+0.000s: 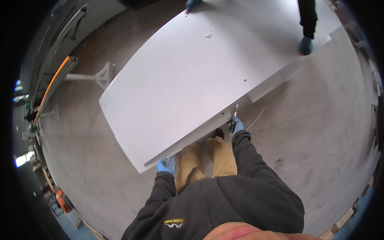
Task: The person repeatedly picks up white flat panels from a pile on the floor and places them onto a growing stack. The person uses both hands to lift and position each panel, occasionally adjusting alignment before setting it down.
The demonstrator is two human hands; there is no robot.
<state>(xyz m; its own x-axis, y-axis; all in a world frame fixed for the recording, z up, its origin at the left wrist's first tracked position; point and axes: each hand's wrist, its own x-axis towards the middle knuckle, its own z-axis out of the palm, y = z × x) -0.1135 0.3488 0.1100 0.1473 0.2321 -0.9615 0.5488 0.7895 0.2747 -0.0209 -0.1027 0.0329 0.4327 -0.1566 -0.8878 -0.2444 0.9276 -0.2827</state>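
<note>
I see the white panel (180, 88) just ahead of the knees (223, 156), probably stiff, slick, heavy; I'd take its folded edge (208, 128). Left hand (166, 164) there, fingers nearly straight, unclosed; right hand (236, 125) curls round a slim metal tool (236, 108).

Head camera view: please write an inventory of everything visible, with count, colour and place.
Large flat smooth panel: one, white, centre to top
Long narrow strip: one, white, along the panel's near edge
Braced stand: one, white, left of panel
Long thin bar: one, orange, far left
Concrete floor: one, grey, all around
Thin cord: one, pale, right of right hand
Slim metal tool: one, silver, in right hand
Co-worker's gloved hands: two, blue, panel's far side and right edge
Rim clutter: uncountable, mixed colours, too blurred
Jacket: one, black, bottom
Trousers: one pair, tan, below panel
Left gloved hand: one, blue, at strip's left end
Right gloved hand: one, blue, near strip's right end
</note>
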